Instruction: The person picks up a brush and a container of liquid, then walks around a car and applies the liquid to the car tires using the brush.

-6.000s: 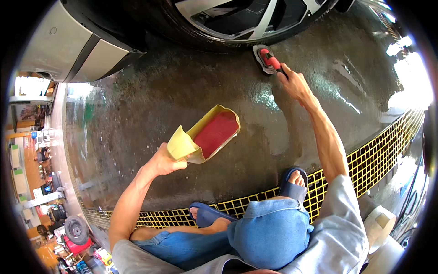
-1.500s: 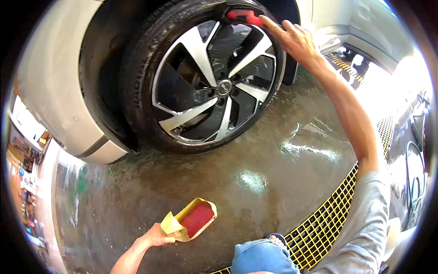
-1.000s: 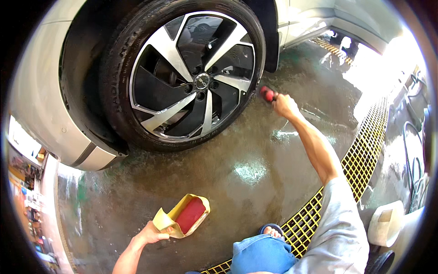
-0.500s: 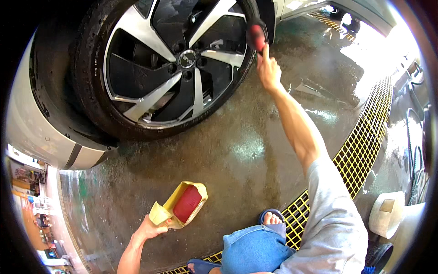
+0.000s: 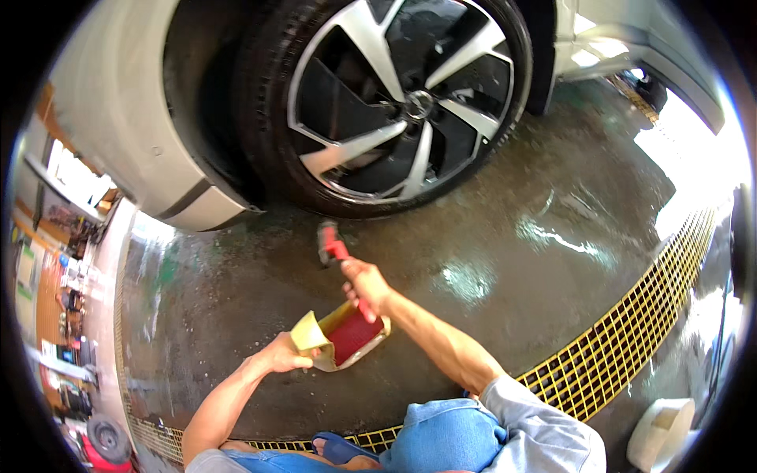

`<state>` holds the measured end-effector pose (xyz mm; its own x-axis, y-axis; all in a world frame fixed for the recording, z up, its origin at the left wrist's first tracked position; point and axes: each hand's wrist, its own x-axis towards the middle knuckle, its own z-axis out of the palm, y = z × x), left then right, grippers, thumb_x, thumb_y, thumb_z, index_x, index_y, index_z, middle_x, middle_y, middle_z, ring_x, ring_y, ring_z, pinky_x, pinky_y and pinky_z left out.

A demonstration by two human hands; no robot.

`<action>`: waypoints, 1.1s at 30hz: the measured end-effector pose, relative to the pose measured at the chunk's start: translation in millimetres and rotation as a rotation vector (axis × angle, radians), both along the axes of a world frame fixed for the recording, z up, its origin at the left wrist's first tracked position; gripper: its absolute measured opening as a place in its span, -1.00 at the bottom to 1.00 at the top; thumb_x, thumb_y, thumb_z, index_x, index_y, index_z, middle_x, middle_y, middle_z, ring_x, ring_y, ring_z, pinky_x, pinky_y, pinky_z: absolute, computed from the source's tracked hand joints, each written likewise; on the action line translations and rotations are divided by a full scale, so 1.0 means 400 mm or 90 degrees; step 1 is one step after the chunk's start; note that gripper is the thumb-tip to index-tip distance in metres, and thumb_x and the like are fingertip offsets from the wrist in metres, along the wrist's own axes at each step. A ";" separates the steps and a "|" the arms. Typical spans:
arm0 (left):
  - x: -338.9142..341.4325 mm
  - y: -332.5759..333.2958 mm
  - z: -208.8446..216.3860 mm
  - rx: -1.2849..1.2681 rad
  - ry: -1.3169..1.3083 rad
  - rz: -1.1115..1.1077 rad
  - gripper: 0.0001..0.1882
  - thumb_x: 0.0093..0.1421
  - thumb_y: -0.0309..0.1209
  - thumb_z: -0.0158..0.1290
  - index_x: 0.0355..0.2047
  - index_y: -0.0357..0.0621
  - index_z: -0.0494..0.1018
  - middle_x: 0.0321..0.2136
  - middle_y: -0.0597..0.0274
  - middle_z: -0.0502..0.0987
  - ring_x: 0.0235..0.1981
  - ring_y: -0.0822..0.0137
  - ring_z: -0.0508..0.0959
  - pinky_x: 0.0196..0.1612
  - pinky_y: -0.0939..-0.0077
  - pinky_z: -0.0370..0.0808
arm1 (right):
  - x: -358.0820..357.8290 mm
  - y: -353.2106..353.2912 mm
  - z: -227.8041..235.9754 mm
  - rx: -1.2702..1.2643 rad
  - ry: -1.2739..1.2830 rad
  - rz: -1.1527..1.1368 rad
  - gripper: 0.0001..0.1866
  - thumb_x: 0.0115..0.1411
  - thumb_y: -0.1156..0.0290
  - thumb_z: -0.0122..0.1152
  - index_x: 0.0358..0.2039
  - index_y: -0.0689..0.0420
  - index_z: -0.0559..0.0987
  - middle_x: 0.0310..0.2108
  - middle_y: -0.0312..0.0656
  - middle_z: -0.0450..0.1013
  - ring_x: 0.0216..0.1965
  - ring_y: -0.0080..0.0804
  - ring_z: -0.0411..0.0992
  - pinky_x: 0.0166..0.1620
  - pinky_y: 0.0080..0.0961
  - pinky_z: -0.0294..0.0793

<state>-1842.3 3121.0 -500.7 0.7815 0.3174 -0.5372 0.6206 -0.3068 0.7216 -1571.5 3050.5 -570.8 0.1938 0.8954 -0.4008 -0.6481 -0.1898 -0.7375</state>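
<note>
My left hand [image 5: 290, 353] grips a yellow cut-open plastic container [image 5: 312, 336] by its left end. Dark red liquid [image 5: 353, 339] fills the inside. My right hand [image 5: 366, 288] is closed round the red handle of a brush [image 5: 335, 246]. The lower end of that handle reaches over the container's opening. The dark head of the brush, slightly blurred, points up and left toward the bottom of the tyre [image 5: 272, 154], apart from it. A silver and black wheel rim [image 5: 418, 105] sits inside the tyre.
The light-coloured car body [image 5: 150, 118] curves round the wheel. Under me is wet dark floor [image 5: 489, 236], with a yellow drain grating [image 5: 623, 331] curving past on the right. A whitish round object [image 5: 661, 433] stands at lower right. Shelves of goods [image 5: 71, 276] line the far left.
My right hand has brought the brush from the tyre's right side down and left to the container. My left hand has moved up and right with the container. The view has shifted left.
</note>
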 end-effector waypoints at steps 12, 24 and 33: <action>-0.027 -0.012 0.013 0.020 -0.014 -0.013 -0.59 -0.06 -0.47 0.24 -0.13 -0.15 0.56 -0.20 0.31 0.65 -0.17 0.40 0.61 -0.03 0.44 0.53 | 0.473 -0.025 0.816 0.139 -1.391 -0.382 -0.56 0.38 0.17 0.10 0.23 -0.13 0.34 -0.55 0.06 0.53 -0.55 0.06 0.59 -0.57 -0.06 0.58; -0.001 0.012 -0.001 0.012 0.020 -0.018 -0.56 -0.08 -0.40 0.28 -0.12 -0.17 0.57 -0.20 0.26 0.67 -0.15 0.36 0.62 -0.02 0.42 0.54 | 1.114 -0.199 0.201 -0.209 -0.597 -0.546 -0.03 0.27 -0.56 -0.42 -0.40 0.16 0.59 -0.81 -0.16 0.35 -0.81 -0.25 0.38 -0.70 -0.24 0.42; -0.022 -0.010 0.014 0.051 -0.010 0.029 -0.64 -0.07 -0.33 0.27 -0.25 -0.25 0.57 -0.41 0.14 0.65 -0.36 0.35 0.60 -0.19 0.42 0.55 | 0.341 0.063 -0.164 -0.162 0.041 -0.533 -0.06 0.12 -0.64 -0.15 -0.11 0.11 0.45 -0.77 -0.27 0.20 -0.81 -0.35 0.26 -0.76 -0.30 0.28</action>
<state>-1851.1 3117.0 -495.0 0.7734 0.3948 -0.4960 0.6239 -0.3353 0.7059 -1435.0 3075.8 -636.5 0.7175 0.3517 -0.6013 -0.6868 0.2132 -0.6948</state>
